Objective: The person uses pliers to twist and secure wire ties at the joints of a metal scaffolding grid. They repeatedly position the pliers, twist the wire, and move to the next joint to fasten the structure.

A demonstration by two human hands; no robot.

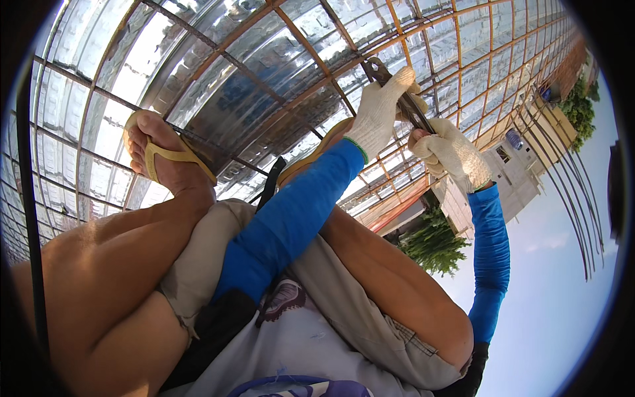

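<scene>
At the mesh (220, 49), dark pincers (415, 114); middle hidden by left hand (377, 114)

Dk metal pincers (414, 114) held tilted, head upper-L nr rusty rebar mesh (219, 50).

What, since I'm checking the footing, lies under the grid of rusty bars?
Shiny metal sheeting shows through the grid of rusty bars. The left foot and gloved left hand cover parts of it; whatever lies below the sheeting cannot be seen.

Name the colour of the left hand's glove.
The left glove is off-white with a green cuff edge; it shows best in the head view.
</scene>
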